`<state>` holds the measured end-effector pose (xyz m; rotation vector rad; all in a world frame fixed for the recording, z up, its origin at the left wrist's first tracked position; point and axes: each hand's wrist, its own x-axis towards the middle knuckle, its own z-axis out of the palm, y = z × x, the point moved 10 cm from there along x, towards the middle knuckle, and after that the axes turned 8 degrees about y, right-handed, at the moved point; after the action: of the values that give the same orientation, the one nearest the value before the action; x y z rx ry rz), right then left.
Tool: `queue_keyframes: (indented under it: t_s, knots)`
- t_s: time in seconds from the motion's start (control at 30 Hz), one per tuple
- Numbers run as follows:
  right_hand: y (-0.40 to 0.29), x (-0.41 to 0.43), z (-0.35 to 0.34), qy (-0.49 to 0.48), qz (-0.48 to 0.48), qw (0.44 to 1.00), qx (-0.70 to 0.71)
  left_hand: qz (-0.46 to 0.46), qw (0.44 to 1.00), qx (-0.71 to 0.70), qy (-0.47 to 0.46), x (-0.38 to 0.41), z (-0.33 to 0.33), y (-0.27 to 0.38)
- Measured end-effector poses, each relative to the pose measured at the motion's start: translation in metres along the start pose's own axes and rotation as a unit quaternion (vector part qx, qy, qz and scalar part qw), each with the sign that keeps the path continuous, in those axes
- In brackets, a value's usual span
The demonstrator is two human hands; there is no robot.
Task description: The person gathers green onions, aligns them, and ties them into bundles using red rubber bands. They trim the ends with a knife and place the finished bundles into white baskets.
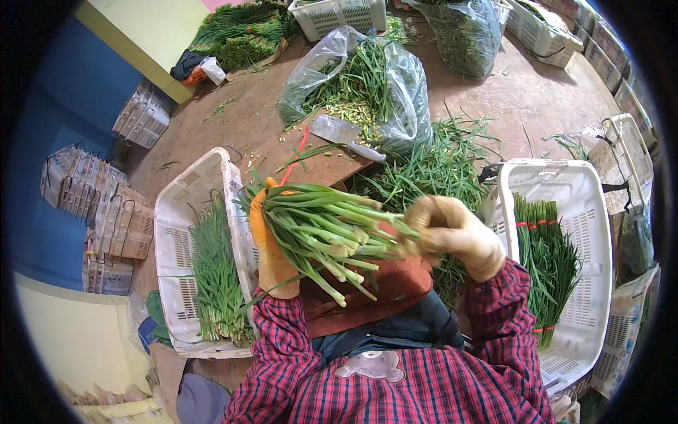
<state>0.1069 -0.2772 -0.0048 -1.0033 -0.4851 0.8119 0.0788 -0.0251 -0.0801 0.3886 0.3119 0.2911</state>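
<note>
A loose bunch of Chinese chives [318, 222] is gripped in my left hand [270, 254], which wears an orange glove. Its pale cut stem ends point right and towards my lap, where a reddish-brown cloth [371, 312] lies. My right hand [450, 233], in a cream glove, is blurred; its fingers pinch a stem at the bunch's right end. Just beyond the bunch, a cleaver [339, 131] rests on a wooden board [333, 167] among chopped stem pieces. A red tie [294, 156] hangs over the board's near left edge.
To the left, a white plastic crate [175, 222] holds loose chives [214, 275]. Another crate [588, 297] at right holds red-banded chive bunches [545, 254]. A clear plastic bag [410, 85] of trimmings stands behind the board, beside a heap of loose leaves [439, 164] on the floor.
</note>
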Motion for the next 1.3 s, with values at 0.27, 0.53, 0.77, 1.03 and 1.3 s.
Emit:
queue_keyframes:
  t_s: [0.27,0.53,0.77,1.03,1.3]
  knots:
    - [0.008,-0.031,-0.105,0.273,-0.041,0.879,-0.39,0.09,0.994,0.063,-0.003,-0.006,-0.011,0.022]
    - [0.006,0.026,-0.021,0.158,-0.12,0.978,-0.06,0.075,0.995,0.041,0.046,-0.015,0.018,0.003]
    - [0.019,0.032,-0.023,0.243,-0.094,0.965,-0.007,-0.026,0.994,0.089,0.062,0.003,0.004,-0.009]
    - [-0.011,0.031,-0.071,0.34,-0.207,0.917,0.025,0.115,0.983,0.123,0.066,0.022,-0.01,0.027]
    - [0.062,0.012,-0.033,0.193,0.008,0.981,-0.023,0.122,0.985,0.116,0.039,0.027,0.02,0.067]
